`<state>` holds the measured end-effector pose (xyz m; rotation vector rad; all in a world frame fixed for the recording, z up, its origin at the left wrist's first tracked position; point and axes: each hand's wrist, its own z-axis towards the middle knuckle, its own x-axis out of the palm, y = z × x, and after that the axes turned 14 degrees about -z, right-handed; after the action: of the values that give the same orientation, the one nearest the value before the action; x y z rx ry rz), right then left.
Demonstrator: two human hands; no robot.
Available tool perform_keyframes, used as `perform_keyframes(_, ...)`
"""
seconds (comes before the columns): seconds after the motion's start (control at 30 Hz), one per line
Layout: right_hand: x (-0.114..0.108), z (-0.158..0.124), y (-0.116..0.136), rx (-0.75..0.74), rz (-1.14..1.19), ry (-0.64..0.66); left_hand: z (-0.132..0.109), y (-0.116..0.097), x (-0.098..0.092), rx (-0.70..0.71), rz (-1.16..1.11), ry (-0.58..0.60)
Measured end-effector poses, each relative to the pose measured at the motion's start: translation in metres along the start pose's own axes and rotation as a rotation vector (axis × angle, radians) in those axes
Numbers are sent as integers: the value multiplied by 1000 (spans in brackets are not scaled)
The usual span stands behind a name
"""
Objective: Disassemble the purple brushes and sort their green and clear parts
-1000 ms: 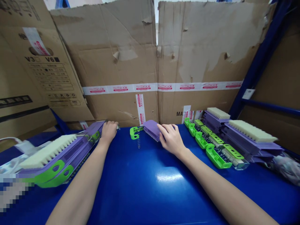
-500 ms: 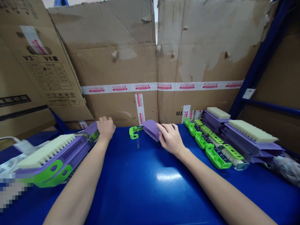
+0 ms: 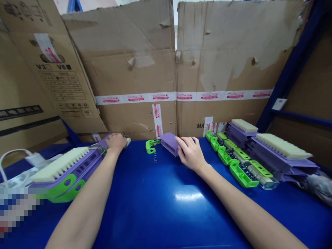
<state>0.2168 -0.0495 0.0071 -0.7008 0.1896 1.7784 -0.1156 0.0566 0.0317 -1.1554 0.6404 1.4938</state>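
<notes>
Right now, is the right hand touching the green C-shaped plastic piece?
No, the right hand touches the purple plastic housing, and the green piece sits left of that housing.

Cardboard panels [image 3: 223, 62] stood along the far edge of the table [image 3: 155, 207]. Before the middle of that edge lay a lone housing [image 3: 168, 142], the right hand [image 3: 190, 152] on its right end, a clip [image 3: 149, 148] and spring [image 3: 155, 157] just left. Stacked housings [image 3: 280, 164] bearing foam blocks [image 3: 282, 145] lay toward the right edge, a row of clips [image 3: 242, 175] on their left. Toward the left edge, a foam-topped pile [image 3: 85, 166] reached the left hand [image 3: 116, 141].

L hand [image 3: 116, 141]: fingertips prob. hidden.
</notes>
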Motion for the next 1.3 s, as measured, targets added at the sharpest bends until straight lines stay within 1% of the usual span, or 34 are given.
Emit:
perform_keyframes(0.23,1,0,0,-1,-4,-23,-7,-1,-6,33,4,-17)
perform_keyframes(0.3,1,0,0,1,-1,-19,-9,-2,-9,110,9,-16)
perform_keyframes(0.37,2,0,0,3,5,-13,-10,-4,-11,233,6,10)
perform_keyframes(0.43,2,0,0,2,8,-10,-9,-6,-13,330,15,70)
perform_keyframes(0.47,2,0,0,2,7,-10,-8,-7,-13,351,26,109)
perform_keyframes(0.53,1,-1,1,-1,5,-15,-7,-9,-13,353,45,179)
perform_keyframes(0.6,1,-1,1,-3,3,-16,-7,-10,-12,338,47,213)
perform_keyframes(1.03,1,0,0,-2,9,-17,-16,-10,-8,309,68,189)
perform_keyframes(1.3,-2,1,2,-7,28,13,-23,-9,-6,284,84,160)
